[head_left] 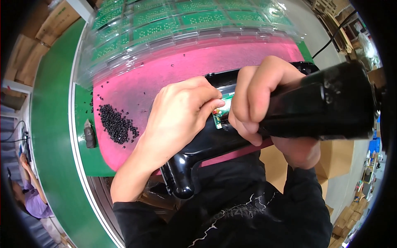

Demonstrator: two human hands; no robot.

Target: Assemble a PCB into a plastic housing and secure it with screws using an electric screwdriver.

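Observation:
A glossy black plastic housing (215, 142) lies on a pink mat (165, 62) in front of me, its rounded stub pointing at my body. On it sits a small green circuit board (219, 120), mostly covered by my hands. My left hand (180, 105) reaches over the housing, thumb and forefinger pinched together at the board's upper edge; whatever they hold is hidden. My right hand (258, 95) wraps round a thick black power screwdriver (322, 103), tilted with its rear end up at the right. Its tip is out of sight behind my fingers.
Small black screws (118, 126) are heaped at the mat's left, some scattered. Beside them lies a dark wrapped stub (89, 138). Clear plastic trays (165, 31) of green boards stand across the back. An open cardboard box (337, 159) is at right. Another person (35, 202) works far left.

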